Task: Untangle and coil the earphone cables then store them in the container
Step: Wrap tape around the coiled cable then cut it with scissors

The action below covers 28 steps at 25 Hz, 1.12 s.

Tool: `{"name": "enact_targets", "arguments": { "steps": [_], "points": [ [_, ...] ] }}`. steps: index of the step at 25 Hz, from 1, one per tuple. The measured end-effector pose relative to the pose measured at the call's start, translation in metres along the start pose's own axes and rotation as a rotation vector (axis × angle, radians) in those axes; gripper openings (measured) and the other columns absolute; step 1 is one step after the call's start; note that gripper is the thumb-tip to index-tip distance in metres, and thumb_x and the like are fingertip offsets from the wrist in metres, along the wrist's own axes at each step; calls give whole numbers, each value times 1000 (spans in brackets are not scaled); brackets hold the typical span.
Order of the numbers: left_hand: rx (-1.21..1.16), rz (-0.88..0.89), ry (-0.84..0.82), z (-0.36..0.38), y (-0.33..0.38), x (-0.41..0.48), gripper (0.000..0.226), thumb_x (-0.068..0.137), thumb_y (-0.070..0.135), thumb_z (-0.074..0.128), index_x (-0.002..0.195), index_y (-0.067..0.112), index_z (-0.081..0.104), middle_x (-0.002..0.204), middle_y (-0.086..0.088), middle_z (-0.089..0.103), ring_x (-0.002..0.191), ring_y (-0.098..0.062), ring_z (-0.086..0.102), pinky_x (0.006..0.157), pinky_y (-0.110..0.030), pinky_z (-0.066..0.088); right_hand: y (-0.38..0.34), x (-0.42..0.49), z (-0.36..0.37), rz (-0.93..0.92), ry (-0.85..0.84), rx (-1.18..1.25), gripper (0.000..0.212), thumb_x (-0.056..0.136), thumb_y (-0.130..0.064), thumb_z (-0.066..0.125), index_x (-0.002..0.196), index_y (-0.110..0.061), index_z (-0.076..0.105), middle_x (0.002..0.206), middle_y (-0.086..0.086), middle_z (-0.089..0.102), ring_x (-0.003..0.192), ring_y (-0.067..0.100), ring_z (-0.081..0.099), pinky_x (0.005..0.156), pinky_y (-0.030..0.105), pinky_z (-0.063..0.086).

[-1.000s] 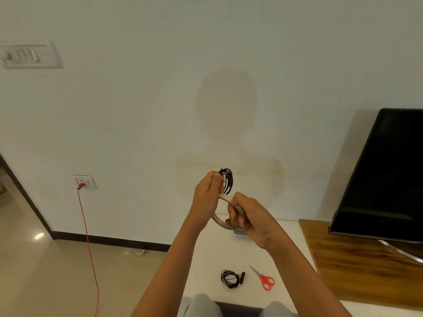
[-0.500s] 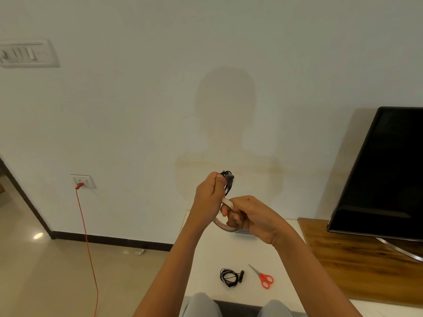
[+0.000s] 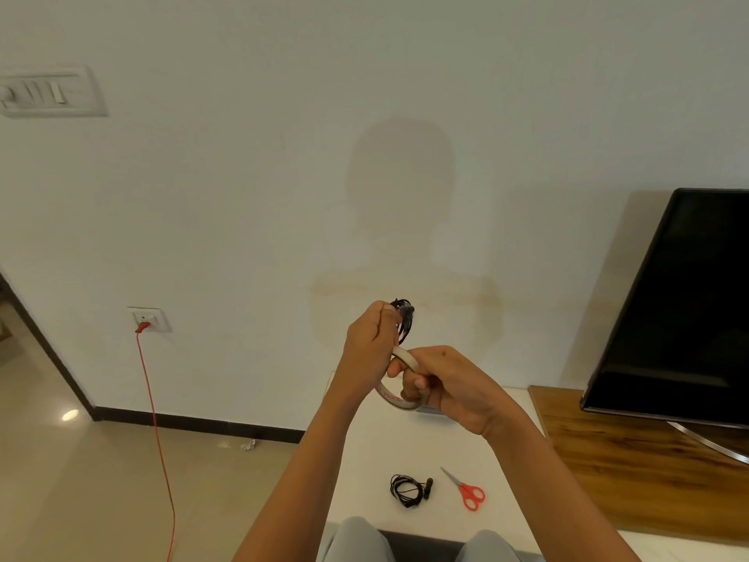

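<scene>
- Left hand (image 3: pixel 371 342) pinches the coil (image 3: pixel 404 324), raised, likely so its loops cannot spring apart
- Right hand (image 3: pixel 450 385) grips the tape roll (image 3: pixel 399 402) just below it, probably ready to bind the coil
- Second coil (image 3: pixel 407 489) lies on the table (image 3: pixel 405 448) beside scissors (image 3: pixel 466 490)

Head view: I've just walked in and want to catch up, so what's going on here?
A person is holding things up in front of a wall. The left hand pinches a coiled black earphone cable, and the right hand grips a roll of tape just below it. On the white table lie a second coiled earphone and red scissors. No container is in view.
</scene>
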<state>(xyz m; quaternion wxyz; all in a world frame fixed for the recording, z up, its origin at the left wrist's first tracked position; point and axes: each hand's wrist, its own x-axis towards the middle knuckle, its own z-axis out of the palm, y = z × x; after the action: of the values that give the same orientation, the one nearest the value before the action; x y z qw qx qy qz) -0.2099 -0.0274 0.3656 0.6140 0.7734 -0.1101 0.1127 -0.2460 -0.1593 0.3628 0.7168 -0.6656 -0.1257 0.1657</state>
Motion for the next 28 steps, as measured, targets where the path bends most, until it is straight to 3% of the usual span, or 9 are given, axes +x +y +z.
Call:
{"name": "enact_targets", "arguments": {
  "steps": [5, 9, 12, 19, 23, 28],
  "points": [
    [70, 54, -13, 1, 4, -1, 29, 101, 15, 36, 73, 12, 42, 63, 0, 44, 55, -9, 36, 53, -20, 33, -3, -1, 6, 38, 97, 49, 42, 93, -6, 34, 61, -6, 62, 50, 3, 38, 53, 16, 33, 64, 28, 42],
    [158, 121, -25, 3, 8, -3, 27, 101, 14, 34, 78, 7, 44, 62, 3, 44, 57, -15, 36, 54, -24, 32, -4, 1, 10, 70, 164, 54, 49, 89, -8, 36, 42, -11, 52, 51, 9, 39, 54, 18, 31, 69, 33, 36],
    [185, 133, -29, 5, 5, -3, 26, 101, 14, 34, 83, 1, 47, 62, 2, 45, 58, -16, 38, 56, -29, 34, -3, 3, 10, 100, 167, 33, 48, 87, -12, 38, 42, -12, 54, 50, 9, 36, 52, 17, 31, 71, 35, 35],
    [-4, -35, 31, -3, 0, 5, 27, 98, 15, 37, 73, 10, 43, 65, -1, 40, 60, -14, 34, 57, -27, 31, 2, 0, 3, -33, 24, 25, 35, 95, -4, 35, 77, -4, 65, 53, 2, 48, 55, 13, 41, 62, 24, 41],
    [-153, -100, 70, -9, -5, 10, 25, 98, 16, 37, 75, 9, 45, 65, -3, 38, 58, -12, 32, 55, -25, 30, 2, -2, 1, -127, -19, 37, 39, 100, -4, 29, 87, -1, 65, 65, 5, 58, 59, 10, 51, 62, 19, 45],
    [-386, -208, 100, -11, 0, 9, 34, 96, 7, 39, 62, 13, 37, 54, 2, 33, 47, -9, 29, 44, -18, 32, 3, -2, 2, -189, -37, 38, 42, 99, 1, 24, 92, 1, 65, 67, 5, 61, 61, 10, 54, 65, 20, 47]
  ]
}}
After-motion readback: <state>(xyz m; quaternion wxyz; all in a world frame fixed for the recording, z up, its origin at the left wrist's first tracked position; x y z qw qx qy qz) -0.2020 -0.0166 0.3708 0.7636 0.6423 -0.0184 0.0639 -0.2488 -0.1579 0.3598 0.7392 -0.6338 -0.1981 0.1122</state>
